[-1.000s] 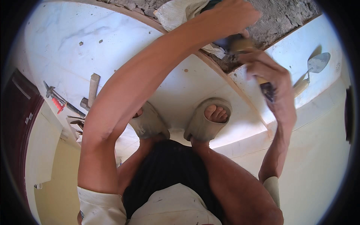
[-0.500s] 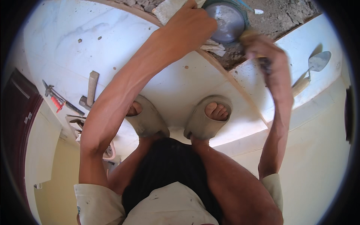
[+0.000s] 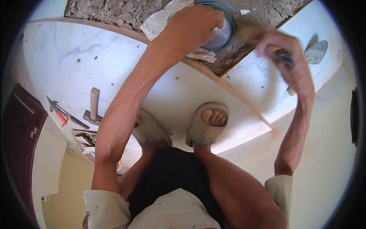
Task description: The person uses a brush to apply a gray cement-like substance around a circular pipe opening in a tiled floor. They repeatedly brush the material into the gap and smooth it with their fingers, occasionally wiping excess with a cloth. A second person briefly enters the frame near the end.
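My left hand [image 3: 198, 26] is closed at the near edge of a round grey disc [image 3: 223, 36] set in a square of bare soil. The back of the hand hides whatever its fingers hold. Blue cord [image 3: 223, 6] curves round the far side of the disc. Crumpled pale sacking [image 3: 162, 21] lies beside my left wrist, and another scrap [image 3: 206, 56] sits just in front of the disc. To the right, my right hand [image 3: 286, 47] is curled round a yellowish tool with a dark end [image 3: 284, 56], blurred by motion, its kind unclear.
Grey rubble [image 3: 110, 13] fills the far opening in the white marble-look tiles [image 3: 76, 42]. A trowel [image 3: 316, 52] lies at the right, partly behind my right hand. At the left lie a hammer [image 3: 94, 103], red-handled pliers [image 3: 61, 118] and a tray of tools [image 3: 85, 141]. My sandalled feet stand between.
The view has shifted, so the floor things sit differently. My right hand has swung right and away from the disc, covering part of the trowel. My left hand stays at the disc.
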{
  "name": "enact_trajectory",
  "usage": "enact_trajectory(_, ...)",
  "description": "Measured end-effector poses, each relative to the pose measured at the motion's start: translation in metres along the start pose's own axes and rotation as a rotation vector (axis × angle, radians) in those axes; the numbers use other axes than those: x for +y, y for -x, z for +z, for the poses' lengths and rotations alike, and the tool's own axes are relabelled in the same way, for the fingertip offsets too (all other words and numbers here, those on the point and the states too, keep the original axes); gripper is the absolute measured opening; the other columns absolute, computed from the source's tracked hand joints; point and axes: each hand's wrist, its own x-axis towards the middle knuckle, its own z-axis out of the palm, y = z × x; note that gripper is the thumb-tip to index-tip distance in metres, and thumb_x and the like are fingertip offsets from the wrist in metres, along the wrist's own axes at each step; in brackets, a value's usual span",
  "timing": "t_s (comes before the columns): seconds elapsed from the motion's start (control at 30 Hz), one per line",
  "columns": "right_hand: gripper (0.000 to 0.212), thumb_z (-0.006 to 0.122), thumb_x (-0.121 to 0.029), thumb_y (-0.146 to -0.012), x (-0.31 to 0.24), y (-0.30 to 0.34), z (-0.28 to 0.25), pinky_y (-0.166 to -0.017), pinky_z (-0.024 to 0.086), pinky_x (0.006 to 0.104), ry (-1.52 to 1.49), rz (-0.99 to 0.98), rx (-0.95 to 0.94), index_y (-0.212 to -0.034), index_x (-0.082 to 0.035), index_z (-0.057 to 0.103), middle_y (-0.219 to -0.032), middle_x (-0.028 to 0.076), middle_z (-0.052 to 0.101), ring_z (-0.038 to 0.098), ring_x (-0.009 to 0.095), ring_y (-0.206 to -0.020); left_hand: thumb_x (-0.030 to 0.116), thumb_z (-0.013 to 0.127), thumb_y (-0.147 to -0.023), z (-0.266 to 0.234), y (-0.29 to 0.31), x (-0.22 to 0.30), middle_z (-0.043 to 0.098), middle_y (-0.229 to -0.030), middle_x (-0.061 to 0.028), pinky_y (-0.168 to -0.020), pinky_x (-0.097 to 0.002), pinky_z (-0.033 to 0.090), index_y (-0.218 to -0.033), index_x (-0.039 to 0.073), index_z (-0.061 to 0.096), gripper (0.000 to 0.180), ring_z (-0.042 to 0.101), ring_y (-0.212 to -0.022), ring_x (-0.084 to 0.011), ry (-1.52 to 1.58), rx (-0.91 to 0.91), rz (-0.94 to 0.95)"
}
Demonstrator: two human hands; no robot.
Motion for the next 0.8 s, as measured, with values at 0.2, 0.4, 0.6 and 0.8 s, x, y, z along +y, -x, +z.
enact_trajectory(0.2,0.014,0.072,0.008,-0.090,0.038,-0.010,0.018,-0.083,0.061,0.0342,0.118,0.052,0.236,-0.099,-0.002,0.075,-0.103,0.011,0.079,0.076,0.023,-0.097,0.009,0.062,-0.098,0.007,-0.021,0.000,0.073,-0.096,-0.0226,-0.086,-0.0521,0.055,-0.107,0.002,0.070,0.015,0.070,-0.097,-0.0436,0.067,0.221,0.109)
enact_trajectory(0.4,0.006,0.073,-0.003,-0.098,0.013,-0.020,-0.002,-0.083,0.059,0.0312,-0.071,0.140,0.305,-0.103,-0.005,0.075,-0.096,0.005,0.077,0.073,0.016,-0.090,0.003,0.063,-0.098,-0.011,-0.030,0.005,0.074,-0.101,-0.0235,-0.088,-0.0502,0.056,-0.111,-0.002,0.069,0.015,0.072,-0.098,-0.0421,0.138,0.223,-0.034)
enact_trajectory(0.6,0.004,0.073,-0.002,-0.096,0.030,-0.046,-0.001,-0.086,0.059,0.0342,0.359,-0.090,0.632,-0.098,-0.006,0.073,-0.096,0.008,0.075,0.073,0.019,-0.092,-0.001,0.064,-0.096,-0.011,-0.027,0.005,0.073,-0.100,-0.0230,-0.088,-0.0494,0.056,-0.111,-0.002,0.068,0.015,0.072,-0.098,-0.0420,0.169,0.227,-0.075)
enact_trajectory(0.8,0.011,0.076,-0.013,-0.100,0.021,-0.040,-0.003,-0.080,0.062,0.0394,0.169,0.280,0.243,-0.110,-0.008,0.075,-0.099,0.012,0.080,0.077,0.026,-0.085,0.011,0.075,-0.094,0.005,-0.023,-0.004,0.075,-0.108,-0.0132,-0.094,-0.0468,0.055,-0.115,0.005,0.074,0.022,0.068,-0.106,-0.0357,-0.014,0.239,-0.023)
